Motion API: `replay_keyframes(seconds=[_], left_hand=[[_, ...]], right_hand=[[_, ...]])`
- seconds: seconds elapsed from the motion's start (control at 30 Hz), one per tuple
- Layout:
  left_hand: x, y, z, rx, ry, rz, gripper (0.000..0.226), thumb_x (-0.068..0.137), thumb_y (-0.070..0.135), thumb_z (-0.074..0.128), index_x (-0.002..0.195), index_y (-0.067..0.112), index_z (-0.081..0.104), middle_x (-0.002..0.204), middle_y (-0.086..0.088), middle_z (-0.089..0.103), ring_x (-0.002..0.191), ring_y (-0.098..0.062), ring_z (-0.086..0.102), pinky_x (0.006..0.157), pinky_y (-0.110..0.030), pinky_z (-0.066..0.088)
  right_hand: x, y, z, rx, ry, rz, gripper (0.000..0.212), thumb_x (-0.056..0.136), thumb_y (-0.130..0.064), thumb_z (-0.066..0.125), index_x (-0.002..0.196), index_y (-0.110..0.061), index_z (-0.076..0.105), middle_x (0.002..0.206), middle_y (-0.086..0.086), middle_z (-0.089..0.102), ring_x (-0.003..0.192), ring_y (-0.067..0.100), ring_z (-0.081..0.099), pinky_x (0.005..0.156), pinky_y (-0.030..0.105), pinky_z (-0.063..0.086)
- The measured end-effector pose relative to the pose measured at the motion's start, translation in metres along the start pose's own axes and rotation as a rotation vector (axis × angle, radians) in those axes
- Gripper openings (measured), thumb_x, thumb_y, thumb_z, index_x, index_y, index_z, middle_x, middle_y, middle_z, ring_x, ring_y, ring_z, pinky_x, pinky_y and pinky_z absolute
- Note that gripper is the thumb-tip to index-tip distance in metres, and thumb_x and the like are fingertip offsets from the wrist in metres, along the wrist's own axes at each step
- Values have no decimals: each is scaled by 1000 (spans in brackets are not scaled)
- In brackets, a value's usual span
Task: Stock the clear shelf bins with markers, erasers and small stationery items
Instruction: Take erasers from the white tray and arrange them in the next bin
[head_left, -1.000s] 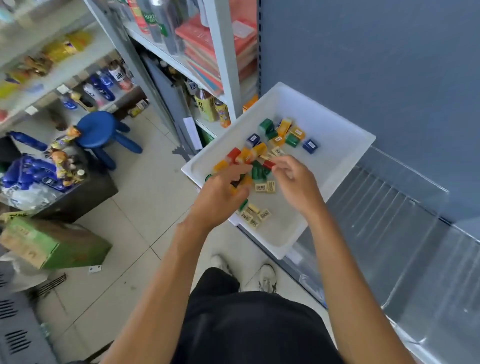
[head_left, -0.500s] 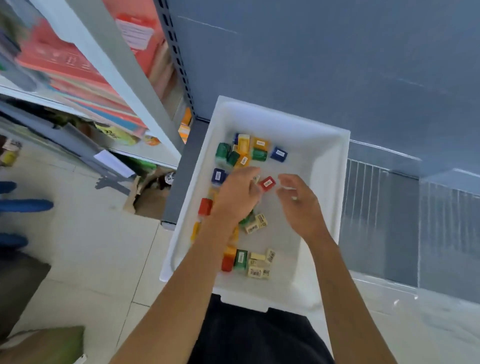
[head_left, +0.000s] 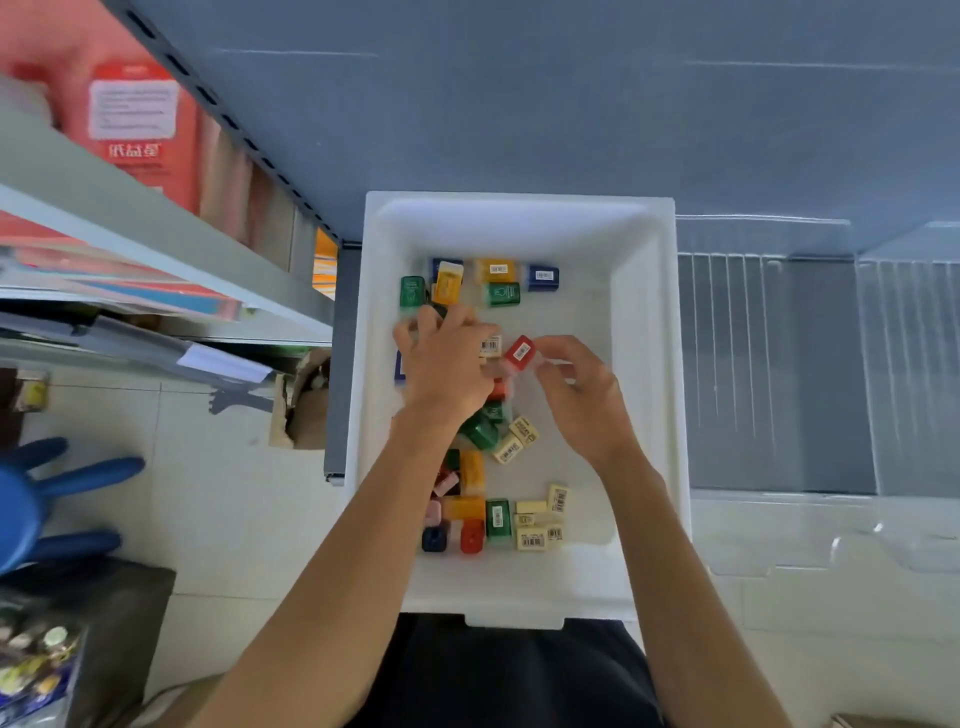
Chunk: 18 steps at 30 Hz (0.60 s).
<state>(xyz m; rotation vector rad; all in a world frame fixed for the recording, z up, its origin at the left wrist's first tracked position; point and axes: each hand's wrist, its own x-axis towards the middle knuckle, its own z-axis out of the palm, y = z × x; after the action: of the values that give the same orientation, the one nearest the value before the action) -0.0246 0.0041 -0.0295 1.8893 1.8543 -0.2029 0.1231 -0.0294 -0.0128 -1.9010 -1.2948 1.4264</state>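
Right hand (head_left: 576, 395) pinches red eraser (head_left: 521, 353); left hand (head_left: 447, 364) (blurred) perhaps grips other erasers (head_left: 490, 345).

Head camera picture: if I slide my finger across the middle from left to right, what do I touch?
You'd touch the blue stool → cardboard box → left hand → red block → right hand → clear shelf bin.

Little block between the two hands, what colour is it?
It's a red block with a white barcode sticker, seen best in the head view.
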Motion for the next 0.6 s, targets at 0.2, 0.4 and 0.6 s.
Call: replay_keyframes(seconds=[0.2,0.4,0.6], left_hand=[[0,2,-4,17,43,-59,42,84,61,65,119,38,62,126,8,50,120,-22,36,100,-41,18],[-9,0,1,-171,234,-65,8,90,26,68,97,28,64,93,11,58,104,-16,42,85,-27,14],[-10,1,-2,-83,126,-79,38,89,28,67,126,33,59,116,10,58,115,-20,39,86,-32,18]], right_hand=[[13,-2,-7,50,-14,-22,25,100,-16,49,122,-19,60,114,-10,59,100,5,54,70,1,41],[18,-1,-17,52,-10,-46,25,101,-17,48,123,-19,59,116,-9,57,102,4,53,70,-1,40],[20,-2,-16,51,-31,-66,24,101,-18,48,122,-19,60,114,-12,56,96,0,52,70,-1,40]])
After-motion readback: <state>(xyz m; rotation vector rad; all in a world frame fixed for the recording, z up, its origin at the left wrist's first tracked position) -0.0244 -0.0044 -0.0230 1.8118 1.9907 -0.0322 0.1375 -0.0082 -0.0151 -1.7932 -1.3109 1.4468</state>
